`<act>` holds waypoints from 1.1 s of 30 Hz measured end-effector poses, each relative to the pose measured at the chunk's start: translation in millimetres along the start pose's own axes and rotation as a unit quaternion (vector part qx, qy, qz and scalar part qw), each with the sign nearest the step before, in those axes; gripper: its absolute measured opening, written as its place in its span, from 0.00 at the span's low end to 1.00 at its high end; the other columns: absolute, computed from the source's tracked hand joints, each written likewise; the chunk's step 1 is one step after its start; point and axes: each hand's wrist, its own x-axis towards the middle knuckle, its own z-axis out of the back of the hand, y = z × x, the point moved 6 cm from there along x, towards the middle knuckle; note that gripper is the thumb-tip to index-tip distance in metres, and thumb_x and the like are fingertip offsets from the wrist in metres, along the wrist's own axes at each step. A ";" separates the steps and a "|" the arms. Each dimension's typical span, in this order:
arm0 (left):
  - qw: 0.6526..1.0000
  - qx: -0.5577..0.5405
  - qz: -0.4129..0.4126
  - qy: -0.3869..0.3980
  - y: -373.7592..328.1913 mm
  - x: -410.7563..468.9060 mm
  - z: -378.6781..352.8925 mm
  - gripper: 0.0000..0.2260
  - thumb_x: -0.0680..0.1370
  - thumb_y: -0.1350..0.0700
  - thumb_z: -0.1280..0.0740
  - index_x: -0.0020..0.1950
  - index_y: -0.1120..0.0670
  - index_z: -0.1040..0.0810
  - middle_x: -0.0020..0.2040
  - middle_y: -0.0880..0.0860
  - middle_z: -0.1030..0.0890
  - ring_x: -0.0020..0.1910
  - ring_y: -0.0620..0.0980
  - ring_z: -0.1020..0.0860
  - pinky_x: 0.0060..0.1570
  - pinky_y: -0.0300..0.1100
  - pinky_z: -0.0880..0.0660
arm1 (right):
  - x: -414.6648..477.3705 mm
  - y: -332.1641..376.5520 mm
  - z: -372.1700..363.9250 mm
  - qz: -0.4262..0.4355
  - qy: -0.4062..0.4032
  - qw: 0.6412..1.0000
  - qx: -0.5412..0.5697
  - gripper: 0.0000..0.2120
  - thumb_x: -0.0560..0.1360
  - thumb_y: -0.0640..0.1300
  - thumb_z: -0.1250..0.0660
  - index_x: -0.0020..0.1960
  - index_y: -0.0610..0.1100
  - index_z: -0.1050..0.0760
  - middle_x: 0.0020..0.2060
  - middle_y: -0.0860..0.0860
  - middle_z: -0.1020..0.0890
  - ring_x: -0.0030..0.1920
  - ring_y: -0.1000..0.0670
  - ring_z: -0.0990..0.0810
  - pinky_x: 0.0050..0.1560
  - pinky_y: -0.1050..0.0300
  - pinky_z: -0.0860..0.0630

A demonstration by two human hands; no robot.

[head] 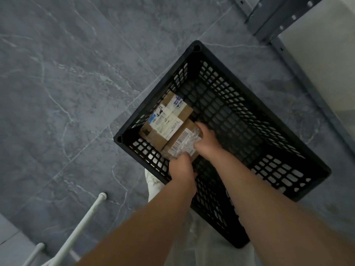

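Standing close by at 7 o'clock on the grey marbled floor (67,83): white tube legs (85,217). Reaching down into the black mesh crate (157,96). Gripping the near end of the barcoded cardboard box (178,143) with the left hand (181,169), fingers curled over it. Clamping the right hand (206,141) round that box's 3 o'clock edge. Lying in the crate's 9 o'clock end, partly under clear wrap (190,138), and touching a 2nd labelled box (165,120) at 11 o'clock. Rising well apart at 1 o'clock: a grey metal shelf upright (269,18).
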 end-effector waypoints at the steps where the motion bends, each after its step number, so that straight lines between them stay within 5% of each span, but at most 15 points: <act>1: 1.000 0.003 0.004 0.004 -0.5 1.0 0.0 0.15 0.76 0.63 0.40 0.62 0.57 0.26 0.45 0.52 0.24 0.41 0.49 0.26 0.50 0.50 0.23 | -0.6 -1.3 -1.5 0.004 0.003 1.000 -0.005 0.30 0.79 0.37 0.41 0.77 0.56 0.42 0.72 0.48 0.35 0.67 0.46 0.29 0.68 0.49 0.29; 4: 1.000 0.017 0.012 -0.005 -5.9 2.3 2.0 0.15 0.76 0.63 0.40 0.62 0.58 0.27 0.43 0.51 0.27 0.41 0.50 0.27 0.54 0.52 0.24 | -9.6 -2.5 -4.4 0.004 0.013 1.000 -0.018 0.38 0.79 0.36 0.40 0.79 0.60 0.52 0.79 0.51 0.49 0.77 0.47 0.44 0.75 0.48 0.41; 6: 0.999 0.035 -0.006 -0.011 -15.9 -3.5 1.1 0.16 0.77 0.63 0.41 0.65 0.59 0.28 0.44 0.52 0.26 0.40 0.51 0.26 0.47 0.47 0.25 | -19.8 -0.5 -2.4 -0.005 0.007 0.999 -0.034 0.41 0.78 0.34 0.40 0.78 0.63 0.57 0.79 0.51 0.59 0.79 0.46 0.53 0.77 0.46 0.47; 8: 0.998 0.059 -0.029 0.002 -26.0 -13.5 -3.2 0.21 0.78 0.63 0.41 0.71 0.59 0.30 0.56 0.56 0.22 0.48 0.55 0.23 0.50 0.46 0.24 | -33.4 4.1 2.0 -0.017 -0.008 0.997 -0.074 0.41 0.78 0.35 0.39 0.78 0.63 0.57 0.79 0.50 0.62 0.79 0.44 0.56 0.77 0.42 0.47; 10: 0.995 0.090 -0.048 0.025 -36.5 -31.3 -7.3 0.22 0.78 0.63 0.41 0.73 0.58 0.31 0.64 0.57 0.25 0.51 0.53 0.23 0.56 0.50 0.23 | -52.1 11.7 6.2 -0.030 -0.018 0.994 -0.107 0.40 0.78 0.37 0.39 0.78 0.62 0.56 0.79 0.51 0.61 0.78 0.44 0.56 0.76 0.40 0.47; 12: 0.990 0.104 -0.080 0.045 -49.8 -54.8 -11.0 0.20 0.79 0.64 0.42 0.71 0.58 0.29 0.58 0.53 0.22 0.45 0.48 0.24 0.54 0.48 0.22 | -74.4 25.5 12.2 -0.016 -0.017 0.990 -0.138 0.37 0.79 0.41 0.38 0.78 0.61 0.54 0.79 0.52 0.59 0.78 0.44 0.55 0.76 0.39 0.47; 16: 0.974 0.153 -0.165 0.025 -92.9 -111.7 -14.3 0.17 0.82 0.57 0.44 0.70 0.55 0.27 0.60 0.53 0.22 0.57 0.52 0.24 0.56 0.43 0.27 | -119.1 74.9 46.2 0.035 -0.024 0.983 -0.179 0.37 0.78 0.39 0.38 0.79 0.57 0.53 0.79 0.49 0.53 0.78 0.45 0.55 0.77 0.44 0.49; 18: 0.968 0.164 -0.191 0.023 -114.4 -147.3 -16.1 0.13 0.83 0.54 0.47 0.58 0.55 0.24 0.51 0.54 0.21 0.47 0.50 0.25 0.48 0.41 0.29 | -144.0 107.7 68.9 0.059 -0.038 0.978 -0.197 0.37 0.78 0.40 0.39 0.80 0.55 0.53 0.79 0.48 0.49 0.78 0.45 0.53 0.77 0.45 0.49; 22: 0.939 0.192 -0.283 0.033 -169.9 -229.6 -19.7 0.15 0.84 0.53 0.49 0.56 0.57 0.25 0.51 0.56 0.24 0.50 0.53 0.27 0.55 0.44 0.29 | -200.3 191.2 115.1 0.101 -0.108 0.957 -0.248 0.33 0.79 0.44 0.40 0.79 0.53 0.51 0.76 0.45 0.40 0.77 0.41 0.49 0.77 0.44 0.50; 26: 0.860 0.254 -0.441 0.021 -240.1 -354.8 -8.5 0.13 0.85 0.56 0.49 0.53 0.61 0.27 0.47 0.54 0.25 0.56 0.57 0.25 0.45 0.39 0.37 | -300.9 299.8 159.8 0.212 -0.189 0.924 -0.256 0.31 0.79 0.44 0.41 0.80 0.51 0.48 0.76 0.44 0.39 0.77 0.42 0.46 0.77 0.48 0.50; 28: 0.790 0.310 -0.529 0.020 -269.6 -431.2 0.1 0.17 0.85 0.56 0.48 0.68 0.65 0.30 0.67 0.59 0.27 0.72 0.56 0.33 0.62 0.40 0.37 | -365.1 350.9 182.1 0.288 -0.229 0.892 -0.262 0.31 0.79 0.43 0.41 0.80 0.51 0.49 0.77 0.45 0.42 0.77 0.43 0.48 0.77 0.49 0.50; 29: 0.751 0.337 -0.567 0.002 -282.4 -470.7 8.0 0.21 0.85 0.55 0.49 0.76 0.62 0.38 0.76 0.58 0.36 0.77 0.53 0.41 0.72 0.41 0.43 | -399.5 372.7 193.0 0.322 -0.248 0.873 -0.270 0.31 0.80 0.42 0.41 0.80 0.51 0.49 0.78 0.46 0.43 0.78 0.43 0.50 0.77 0.49 0.50; 33: 0.625 0.276 -0.722 -0.111 -311.3 -639.0 63.9 0.24 0.84 0.55 0.46 0.80 0.57 0.47 0.81 0.53 0.48 0.79 0.47 0.50 0.77 0.47 0.53 | -543.4 430.2 235.4 0.426 -0.351 0.770 -0.319 0.32 0.80 0.42 0.41 0.80 0.48 0.52 0.79 0.46 0.48 0.78 0.45 0.53 0.78 0.48 0.54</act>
